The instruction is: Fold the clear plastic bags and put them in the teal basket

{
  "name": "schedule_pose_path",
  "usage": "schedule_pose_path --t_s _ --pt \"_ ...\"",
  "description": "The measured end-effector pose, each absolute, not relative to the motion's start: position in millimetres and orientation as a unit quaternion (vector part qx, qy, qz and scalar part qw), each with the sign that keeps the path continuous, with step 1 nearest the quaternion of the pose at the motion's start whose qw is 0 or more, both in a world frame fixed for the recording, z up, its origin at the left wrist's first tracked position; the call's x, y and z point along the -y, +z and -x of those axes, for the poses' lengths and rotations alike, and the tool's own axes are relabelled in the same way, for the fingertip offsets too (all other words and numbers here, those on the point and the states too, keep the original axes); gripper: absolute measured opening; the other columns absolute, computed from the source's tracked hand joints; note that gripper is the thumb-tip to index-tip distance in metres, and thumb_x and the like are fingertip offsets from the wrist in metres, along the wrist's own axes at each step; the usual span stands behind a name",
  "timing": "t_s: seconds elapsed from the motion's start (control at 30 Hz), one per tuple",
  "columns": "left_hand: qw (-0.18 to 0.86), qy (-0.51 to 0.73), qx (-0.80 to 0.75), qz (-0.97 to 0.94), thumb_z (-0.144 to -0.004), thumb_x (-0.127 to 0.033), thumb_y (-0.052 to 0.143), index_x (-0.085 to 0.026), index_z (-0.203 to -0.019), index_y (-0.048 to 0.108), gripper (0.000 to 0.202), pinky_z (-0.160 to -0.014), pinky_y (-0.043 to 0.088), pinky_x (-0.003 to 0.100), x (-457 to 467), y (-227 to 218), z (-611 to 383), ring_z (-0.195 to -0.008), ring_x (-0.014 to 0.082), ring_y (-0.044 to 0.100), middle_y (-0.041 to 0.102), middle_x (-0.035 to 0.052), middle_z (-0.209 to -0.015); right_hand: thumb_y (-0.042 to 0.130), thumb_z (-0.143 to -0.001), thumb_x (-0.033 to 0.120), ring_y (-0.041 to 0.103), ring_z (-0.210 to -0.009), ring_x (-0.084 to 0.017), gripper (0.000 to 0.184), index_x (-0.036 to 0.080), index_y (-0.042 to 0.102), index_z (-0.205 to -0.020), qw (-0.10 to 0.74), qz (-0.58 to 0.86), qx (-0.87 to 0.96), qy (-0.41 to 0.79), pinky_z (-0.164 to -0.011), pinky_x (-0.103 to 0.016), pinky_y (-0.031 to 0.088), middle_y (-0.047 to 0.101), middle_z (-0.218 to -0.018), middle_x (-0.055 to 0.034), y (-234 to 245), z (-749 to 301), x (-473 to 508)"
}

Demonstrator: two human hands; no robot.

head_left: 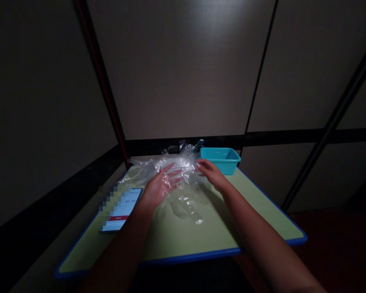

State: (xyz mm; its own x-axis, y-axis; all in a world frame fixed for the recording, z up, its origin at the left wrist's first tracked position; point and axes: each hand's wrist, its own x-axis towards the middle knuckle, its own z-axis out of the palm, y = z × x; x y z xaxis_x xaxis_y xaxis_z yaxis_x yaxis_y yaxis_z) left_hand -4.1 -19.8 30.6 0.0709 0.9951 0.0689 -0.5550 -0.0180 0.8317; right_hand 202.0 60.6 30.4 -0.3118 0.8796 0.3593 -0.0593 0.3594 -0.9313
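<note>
A heap of thin, clear plastic gloves (186,160) lies crumpled over the far half of the table, some finger shapes showing. My left hand (163,187) is among them, palm turned inward and fingers spread, with filmy plastic against the fingers. On the heap's right side, my right hand (212,173) has its fingers loosely bent and a little apart, at the plastic's edge. Whether those fingertips press on the film is hard to see. More clear film hangs or lies between and below both hands, down to the tabletop.
A turquoise plastic basket (232,166) stands at the table's far right corner. To the left, a phone (125,207) with a lit timer screen lies flat. The pale green table (183,244) has a blue edge. Panelled walls (183,81) rise behind and to the left.
</note>
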Motion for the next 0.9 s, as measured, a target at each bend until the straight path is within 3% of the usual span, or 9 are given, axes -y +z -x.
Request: schedule_pose_path --t_s 0.07,0.17,0.23,0.3,0.43,0.63,0.73,0.9 --pt "0.621 0.591 -0.342 -0.386 -0.09 -0.039 0.042 -0.017 -0.123 0.053 0.041 -0.06 0.052 0.03 19 29 4 -0.075 0.0223 0.067 0.066 0.0144 -0.106 0.065 -0.069 0.041 0.057 -0.094 -0.017 0.046 0.021 0.054 -0.109 0.509 0.284 0.672 0.457 -0.079 -0.031 0.047 0.06 -0.105 -0.0052 33 -202 -56" --pt "0.631 0.546 -0.379 -0.4 -0.088 -0.041 0.044 -0.015 -0.112 0.059 0.039 -0.056 0.051 0.033 22 27 0 -0.066 0.0233 0.067 0.068 0.0133 -0.093 0.069 -0.065 0.036 0.057 -0.096 -0.017 0.059 0.02 0.049 -0.119 0.476 0.249 0.709 0.457 -0.085 -0.032 0.045 0.06 -0.106 -0.0057 32 -197 -50" --pt "0.647 0.519 -0.383 -0.407 -0.086 -0.042 0.047 -0.015 -0.105 0.062 0.036 -0.058 0.051 0.035 25 26 -3 -0.065 0.0236 0.067 0.069 0.0125 -0.087 0.071 -0.063 0.034 0.059 -0.085 -0.015 0.057 0.019 0.051 -0.115 0.454 0.257 0.724 0.452 -0.078 -0.03 0.047 0.063 -0.095 -0.0037 28 -191 -46" --pt "0.655 0.497 -0.383 -0.42 -0.084 -0.041 0.051 -0.015 -0.101 0.063 0.033 -0.058 0.051 0.034 27 25 -5 -0.064 0.0226 0.066 0.069 0.0116 -0.084 0.069 -0.065 0.037 0.059 -0.066 -0.013 0.04 0.016 0.058 -0.098 0.423 0.277 0.73 0.461 -0.063 -0.027 0.048 0.063 -0.074 -0.0005 23 -185 -44" --pt "0.639 0.46 -0.411 -0.459 -0.073 -0.027 0.068 -0.016 -0.101 0.062 0.031 -0.057 0.05 0.028 26 20 -1 -0.058 0.017 0.064 0.068 0.0074 -0.079 0.065 -0.068 0.046 0.047 -0.037 -0.01 0.032 0.016 0.057 -0.068 0.396 0.324 0.723 0.464 -0.039 -0.021 0.035 0.052 -0.044 0.0041 19 -181 -47" --pt "0.607 0.452 -0.473 -0.452 -0.065 -0.023 0.073 -0.012 -0.069 0.061 0.017 -0.052 0.048 0.023 19 16 12 -0.051 0.0128 0.061 0.062 0.0029 -0.058 0.057 -0.075 0.048 0.045 -0.031 -0.01 0.033 0.016 0.058 -0.068 0.469 0.393 0.67 0.42 -0.035 -0.021 0.033 0.051 -0.038 0.0034 29 -198 -61" --pt "0.594 0.494 -0.466 -0.431 -0.066 -0.022 0.073 -0.012 -0.068 0.061 0.016 -0.047 0.045 0.019 18 20 16 -0.05 0.0126 0.061 0.063 0.0031 -0.06 0.055 -0.076 0.049 0.044 -0.029 -0.011 0.033 0.017 0.053 -0.069 0.471 0.416 0.638 0.445 -0.033 -0.021 0.032 0.054 -0.04 0.0025 35 -208 -64" --pt "0.565 0.616 -0.39 -0.387 -0.073 -0.023 0.067 -0.015 -0.067 0.059 0.013 -0.057 0.051 0.023 21 31 19 -0.055 0.0111 0.06 0.062 0.0 -0.063 0.055 -0.075 0.053 0.04 -0.028 -0.009 0.036 0.017 0.052 -0.071 0.494 0.364 0.636 0.468 -0.031 -0.021 0.025 0.055 -0.041 0.0028 42 -214 -61"
